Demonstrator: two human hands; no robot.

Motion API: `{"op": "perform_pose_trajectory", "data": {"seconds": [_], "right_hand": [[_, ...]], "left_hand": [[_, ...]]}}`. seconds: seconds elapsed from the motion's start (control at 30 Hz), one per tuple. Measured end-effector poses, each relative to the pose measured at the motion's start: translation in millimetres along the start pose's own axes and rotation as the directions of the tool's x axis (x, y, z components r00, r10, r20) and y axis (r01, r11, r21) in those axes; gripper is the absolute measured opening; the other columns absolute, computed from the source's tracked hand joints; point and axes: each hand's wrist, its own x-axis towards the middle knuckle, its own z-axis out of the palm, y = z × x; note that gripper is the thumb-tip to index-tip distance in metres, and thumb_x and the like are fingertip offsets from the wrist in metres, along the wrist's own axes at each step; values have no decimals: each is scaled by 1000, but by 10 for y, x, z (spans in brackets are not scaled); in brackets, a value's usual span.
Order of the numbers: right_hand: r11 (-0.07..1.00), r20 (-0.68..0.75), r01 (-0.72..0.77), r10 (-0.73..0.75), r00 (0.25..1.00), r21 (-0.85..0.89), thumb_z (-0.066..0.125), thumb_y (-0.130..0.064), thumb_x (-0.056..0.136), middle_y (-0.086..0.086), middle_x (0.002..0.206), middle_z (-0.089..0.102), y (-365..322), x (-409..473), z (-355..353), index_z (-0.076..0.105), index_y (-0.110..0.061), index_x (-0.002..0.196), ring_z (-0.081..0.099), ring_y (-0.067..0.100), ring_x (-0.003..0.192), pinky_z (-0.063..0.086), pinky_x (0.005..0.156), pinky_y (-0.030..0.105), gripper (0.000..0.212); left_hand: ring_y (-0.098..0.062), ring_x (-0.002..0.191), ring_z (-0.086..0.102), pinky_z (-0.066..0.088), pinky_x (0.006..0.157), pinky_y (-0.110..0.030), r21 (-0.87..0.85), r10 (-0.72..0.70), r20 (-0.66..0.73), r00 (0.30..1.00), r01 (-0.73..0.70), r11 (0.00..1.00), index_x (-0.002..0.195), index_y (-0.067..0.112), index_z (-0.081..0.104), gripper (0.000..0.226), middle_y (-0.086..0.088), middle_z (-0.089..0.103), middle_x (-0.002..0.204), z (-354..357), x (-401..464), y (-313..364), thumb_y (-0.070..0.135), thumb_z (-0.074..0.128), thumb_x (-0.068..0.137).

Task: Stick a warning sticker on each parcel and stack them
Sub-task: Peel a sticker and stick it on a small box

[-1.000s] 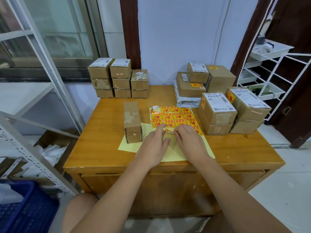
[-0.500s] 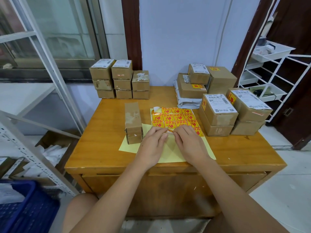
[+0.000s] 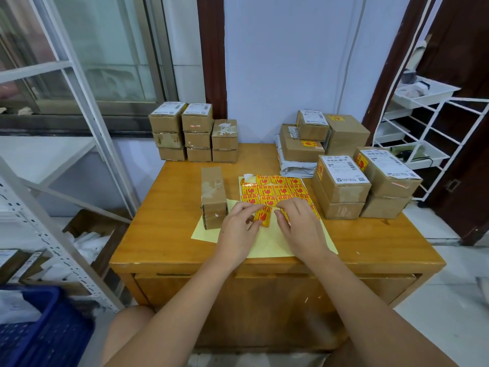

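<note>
The wooden worktop carries everything, from the parcel stacks down to a single sticker. At its far left corner stands a stack of plain cardboard parcels, three columns side by side; at the right side sit the stickered parcels, piled two high, several with yellow-and-red labels on their faces, and behind them more boxes on a grey mailer bag. Nearer the middle a lone oblong parcel lies lengthwise on the corner of a pale yellow backing sheet. On that sheet's far part lies the sticker sheet, rows of yellow warning labels with red print. The left hand has its grip pinched on one warning sticker, thumb and fingertips closed on its left edge, just beside the oblong parcel. The right hand rests on the sheet with fingers loosely bent, touching the paper beside the sticker, grasping nothing clearly.
</note>
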Motion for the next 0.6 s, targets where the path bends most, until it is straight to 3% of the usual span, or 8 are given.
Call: {"op": "perform_pose_trajectory", "data": {"seconds": [0.13,0.3,0.47,0.6], "right_hand": [[982,-15,164,-166,986,-90,73,-6,90,8,104,65,-52,-32,-11,67,-8,108,62,27,93,55,73,38,19],[974,40,-116,110,993,194,61,-24,100,-1,126,51,-316,-59,-76,61,-19,126,53,12,114,49,89,23,27],[798,94,-298,294,951,523,60,-24,101,-11,118,57,-573,141,-203,60,-31,122,58,0,101,44,75,11,22],[654,132,-348,356,925,671,64,-16,99,-11,98,65,-743,346,-254,62,-38,107,63,7,85,53,72,24,24]], "left_hand": [[-4,97,59,48,88,-8,-36,-12,-29,999,11,999,134,25,68,42,16,55,116,-40,-28,60,6,68,97],[-2,98,60,49,89,-11,-115,31,-93,995,-42,992,133,24,68,42,15,56,117,-94,-119,153,3,68,96],[-4,102,62,51,89,-13,-208,87,-182,979,-125,970,132,22,69,43,15,58,118,-242,-168,273,0,68,95],[-7,100,63,52,88,-16,-214,109,-246,963,-164,963,132,21,69,45,11,60,117,-416,-114,293,-1,69,94]]}}
